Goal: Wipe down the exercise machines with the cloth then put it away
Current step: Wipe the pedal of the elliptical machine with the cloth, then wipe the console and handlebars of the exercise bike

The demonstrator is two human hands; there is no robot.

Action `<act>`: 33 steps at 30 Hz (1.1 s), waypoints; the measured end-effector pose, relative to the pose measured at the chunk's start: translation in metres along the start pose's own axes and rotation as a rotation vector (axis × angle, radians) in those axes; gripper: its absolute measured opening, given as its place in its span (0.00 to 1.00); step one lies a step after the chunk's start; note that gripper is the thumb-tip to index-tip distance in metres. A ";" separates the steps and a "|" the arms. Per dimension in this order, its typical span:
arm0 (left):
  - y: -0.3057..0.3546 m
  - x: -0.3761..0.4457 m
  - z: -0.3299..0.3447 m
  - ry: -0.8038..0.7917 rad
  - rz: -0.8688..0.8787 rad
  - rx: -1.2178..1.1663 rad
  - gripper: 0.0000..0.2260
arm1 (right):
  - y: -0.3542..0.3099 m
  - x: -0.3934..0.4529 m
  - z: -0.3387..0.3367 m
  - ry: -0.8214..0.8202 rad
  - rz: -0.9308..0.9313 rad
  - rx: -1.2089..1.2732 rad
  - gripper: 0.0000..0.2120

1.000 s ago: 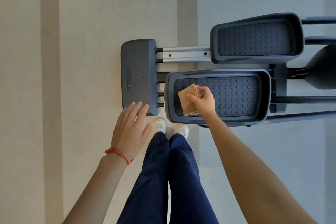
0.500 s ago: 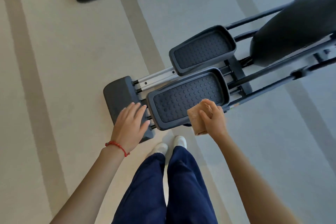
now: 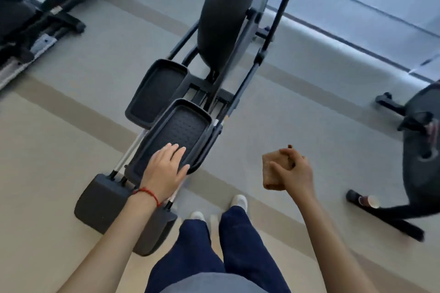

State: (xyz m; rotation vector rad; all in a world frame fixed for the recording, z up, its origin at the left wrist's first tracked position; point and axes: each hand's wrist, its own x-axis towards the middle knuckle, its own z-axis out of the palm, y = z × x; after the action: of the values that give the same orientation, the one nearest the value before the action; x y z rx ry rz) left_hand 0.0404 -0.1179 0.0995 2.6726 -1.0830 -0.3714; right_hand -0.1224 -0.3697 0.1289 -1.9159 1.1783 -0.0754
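Far left edge of the floor (image 3: 59, 140): 1 neighbouring exercise machine (image 3: 28, 21) stands partly in view, dark frame and pale rail. No hand or cloth is near it, and nothing shows whether it has been wiped.

Centre-left: the elliptical machine (image 3: 223, 19) stands lengthwise away from the person, with 2 studded pedals. The far pedal (image 3: 157, 90) sits empty. The near pedal (image 3: 178, 133) lies below the left hand (image 3: 164, 171), which is spread flat, fingers slightly apart and holding nothing. Whether the palm rests on the pedal's near rim or hovers just above it cannot be told. A red cord bracelet (image 3: 148, 194) circles that wrist. The rear foot block (image 3: 104, 202) of the machine lies by the forearm.

Centre-bottom: the person's legs in dark trousers (image 3: 214, 252), with white shoes on the floor.

Centre-right: the right hand (image 3: 292, 171) is raised over bare floor, well apart from the elliptical. Its fingers are clamped on the folded tan cloth (image 3: 270, 173), which juts out on the thumb side. The cloth touches no machine.

Right edge: a third machine (image 3: 419, 150) with a dark base bar; a small cup-like item (image 3: 371, 201) lies beside it.

Assessment: wiping is not in progress at this instant. No surface shows visible residue or moisture, so completed coverage cannot be confirmed. At minimum, putting the cloth away remains; no storage place is visible.
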 end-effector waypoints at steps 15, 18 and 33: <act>0.258 0.117 0.050 -0.042 0.507 0.095 0.23 | 0.162 0.011 -0.202 0.234 0.170 0.072 0.12; 0.308 0.136 0.060 -0.057 0.560 0.078 0.24 | 0.180 0.020 -0.240 0.272 0.175 0.096 0.13; 0.436 0.321 0.086 -0.049 0.715 0.046 0.21 | 0.199 0.167 -0.342 0.568 0.290 0.078 0.10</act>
State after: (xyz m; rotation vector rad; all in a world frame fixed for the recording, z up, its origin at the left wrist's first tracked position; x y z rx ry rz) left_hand -0.0456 -0.6590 0.1062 2.1129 -1.9577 -0.2667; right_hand -0.3245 -0.7485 0.1451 -1.6808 1.7870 -0.5271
